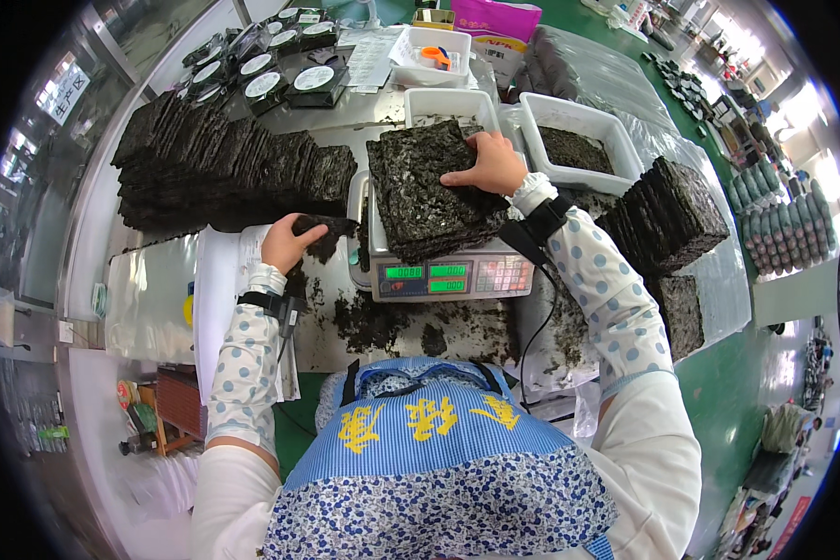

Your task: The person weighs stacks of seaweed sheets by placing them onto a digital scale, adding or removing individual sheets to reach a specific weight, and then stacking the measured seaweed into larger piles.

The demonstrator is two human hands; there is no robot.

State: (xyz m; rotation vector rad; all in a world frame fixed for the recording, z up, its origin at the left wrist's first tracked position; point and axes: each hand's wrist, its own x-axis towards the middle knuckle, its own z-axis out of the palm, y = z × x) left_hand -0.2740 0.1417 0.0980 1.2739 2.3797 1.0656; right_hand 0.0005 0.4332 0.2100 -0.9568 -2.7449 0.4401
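A stack of dark dried seaweed sheets [427, 192] lies on a digital weighing scale [453, 278] with lit green displays. My right hand [486, 166] rests on the stack's right part, thumb and fingers spread over the top sheet; whether it grips a sheet cannot be told. To the left of the scale, my left hand [287, 243] pinches a small dark seaweed piece [325, 227] between thumb and fingers. Behind that hand stands a long row of packed seaweed sheets [224, 168]. More seaweed sheets [665, 217] stand in a bundle at the right.
White plastic bins [623, 150] stand behind the scale, one with seaweed bits inside. Labelled black packages [266, 70] lie at the back left. Seaweed crumbs [371, 322] cover the metal table near its front edge. Papers [227, 280] lie beneath my left wrist, and cables hang from both wristbands.
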